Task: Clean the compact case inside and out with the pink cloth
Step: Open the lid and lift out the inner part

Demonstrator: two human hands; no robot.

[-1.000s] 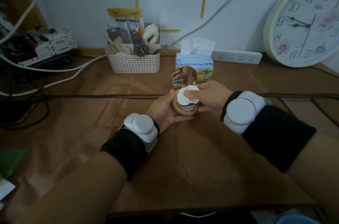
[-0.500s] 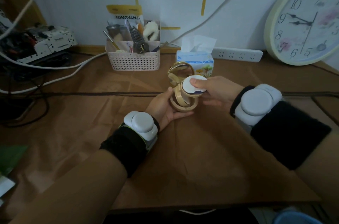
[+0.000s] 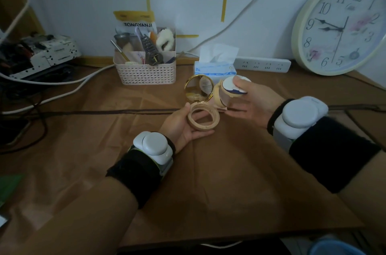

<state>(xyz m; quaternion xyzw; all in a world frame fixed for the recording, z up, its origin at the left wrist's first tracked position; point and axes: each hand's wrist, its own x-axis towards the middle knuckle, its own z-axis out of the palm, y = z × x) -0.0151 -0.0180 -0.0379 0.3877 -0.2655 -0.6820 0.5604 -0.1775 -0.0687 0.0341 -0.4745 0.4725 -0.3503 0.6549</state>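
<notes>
A: The left hand (image 3: 183, 127) lies palm up above the brown paper-covered table (image 3: 208, 181), fingers loosely curled under the round beige compact case with the gold-rimmed mirror lid (image 3: 201, 119). Thumb on the near-left rim, fingertips under the right side.

B: And the lid?

A: Swung up and back, mirror facing the camera, hinged at the far edge of the base. The base itself reads as an open ring, its middle hollow.

B: The right hand (image 3: 253, 102)?

A: Partly closed. Thumb and forefinger pinch a round white powder puff with a dark blue edge (image 3: 232, 86) against a cream, round inner tray (image 3: 221, 96), which is tilted on edge just right of the mirror lid. The other 3 fingers stretch out below, toward the case. Tray and case base sit near each other; I cannot tell whether they touch.

B: What is behind them?

A: A white lattice plastic basket (image 3: 146, 72) of small tools stands against the wall, left of the case. Just beside the lid, farther back, is a blue-and-white tissue pack (image 3: 215, 67), a tissue sticking up. Right of that, a white power strip (image 3: 262, 65) lies along the wall, and a large cream-rimmed round wall clock (image 3: 342, 24) leans at the far right.

B: Wrists?

A: Each carries a white rounded device on a black band (image 3: 153, 146), the right one (image 3: 300, 115) likewise.
</notes>
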